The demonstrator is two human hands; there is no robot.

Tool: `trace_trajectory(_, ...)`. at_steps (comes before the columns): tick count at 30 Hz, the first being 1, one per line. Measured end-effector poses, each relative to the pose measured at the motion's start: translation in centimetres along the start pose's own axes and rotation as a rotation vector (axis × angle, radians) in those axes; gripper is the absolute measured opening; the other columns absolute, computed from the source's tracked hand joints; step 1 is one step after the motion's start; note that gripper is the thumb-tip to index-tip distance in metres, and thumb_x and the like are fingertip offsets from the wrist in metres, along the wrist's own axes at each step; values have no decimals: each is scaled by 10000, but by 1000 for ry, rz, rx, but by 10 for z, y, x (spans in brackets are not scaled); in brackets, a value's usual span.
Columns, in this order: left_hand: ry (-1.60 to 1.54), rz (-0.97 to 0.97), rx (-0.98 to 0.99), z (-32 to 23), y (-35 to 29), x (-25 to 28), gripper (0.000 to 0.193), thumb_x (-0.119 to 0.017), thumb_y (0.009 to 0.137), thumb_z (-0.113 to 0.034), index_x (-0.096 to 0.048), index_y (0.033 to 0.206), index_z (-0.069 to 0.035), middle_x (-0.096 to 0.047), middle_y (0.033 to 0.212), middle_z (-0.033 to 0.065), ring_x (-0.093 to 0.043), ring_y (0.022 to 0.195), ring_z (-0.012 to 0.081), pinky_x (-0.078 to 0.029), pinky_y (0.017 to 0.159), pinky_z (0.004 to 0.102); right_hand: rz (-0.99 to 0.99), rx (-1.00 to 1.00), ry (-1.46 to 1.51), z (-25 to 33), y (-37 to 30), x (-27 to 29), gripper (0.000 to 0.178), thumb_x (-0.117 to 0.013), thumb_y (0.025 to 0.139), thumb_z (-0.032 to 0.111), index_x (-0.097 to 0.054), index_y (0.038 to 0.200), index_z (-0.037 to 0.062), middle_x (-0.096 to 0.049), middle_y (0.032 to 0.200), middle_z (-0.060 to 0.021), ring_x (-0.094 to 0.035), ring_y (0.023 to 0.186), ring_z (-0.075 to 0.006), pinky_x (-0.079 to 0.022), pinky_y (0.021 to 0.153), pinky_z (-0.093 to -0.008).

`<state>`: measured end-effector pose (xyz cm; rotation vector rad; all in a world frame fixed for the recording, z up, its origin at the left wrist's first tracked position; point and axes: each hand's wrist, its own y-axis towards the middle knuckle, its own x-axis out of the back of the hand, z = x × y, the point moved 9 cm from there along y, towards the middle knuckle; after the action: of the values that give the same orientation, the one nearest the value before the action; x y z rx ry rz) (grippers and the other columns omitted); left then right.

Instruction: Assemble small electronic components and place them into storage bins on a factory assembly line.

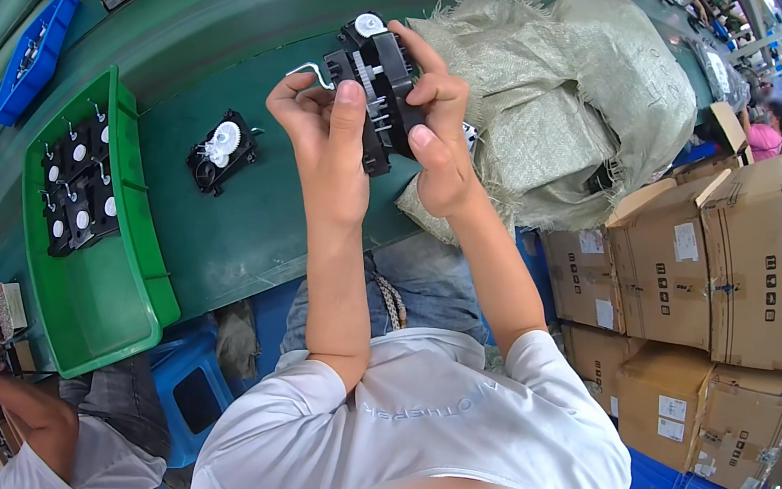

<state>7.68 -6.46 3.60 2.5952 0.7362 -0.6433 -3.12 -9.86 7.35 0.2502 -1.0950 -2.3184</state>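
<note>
Above the green worktable I hold up a black plastic gear assembly with a white round gear at its top end and a bent metal rod at its side. Its left side is gripped by my left hand, the thumb pressed on the front face. On the other side my right hand wraps it, with fingers along the upper edge and the thumb near the lower end. To the left on the tabletop lies a second black gear assembly with white gears showing. What lies behind the held part is hidden.
A green bin holding several similar black assemblies stands at the left, beside a blue tray. Pale woven sacking is heaped at the right. Cardboard boxes are stacked beyond it. Another person's arm is at lower left.
</note>
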Motion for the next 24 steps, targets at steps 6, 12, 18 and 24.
trace_trajectory(6,12,-1,-15,-2,-1,-1,535,-611,947,-306,-266,1271,-57,-396,1088,138,-421,954,170,-401,843,314,-18,-12,34,-1,-1,0,289,-414,855,232,-363,1100,87,-244,1537,-235,-394,1220,-355,-288,1043,-457)
trace_trajectory(12,143,-3,-38,-10,-4,-6,533,-604,953,-305,-261,1268,-45,-388,1107,154,-439,950,183,-430,827,325,-36,-74,9,-3,-3,4,294,-413,858,235,-362,1105,83,-248,1539,-240,-405,1225,-352,-308,1032,-436)
trace_trajectory(18,154,27,-1,-9,-7,-13,526,-588,964,-307,-253,1269,-41,-379,1134,175,-451,968,200,-449,826,349,-22,19,-59,3,-3,5,296,-408,855,225,-361,1104,71,-265,1538,-245,-427,1202,-330,-326,1017,-412)
trace_trajectory(24,208,53,-36,-11,-8,-13,479,-549,986,-305,-256,1257,-40,-399,1117,183,-469,943,203,-448,820,354,-16,-112,-5,-4,-2,5,335,-403,842,207,-369,1133,45,-286,1533,-251,-429,1225,-337,-338,1021,-422)
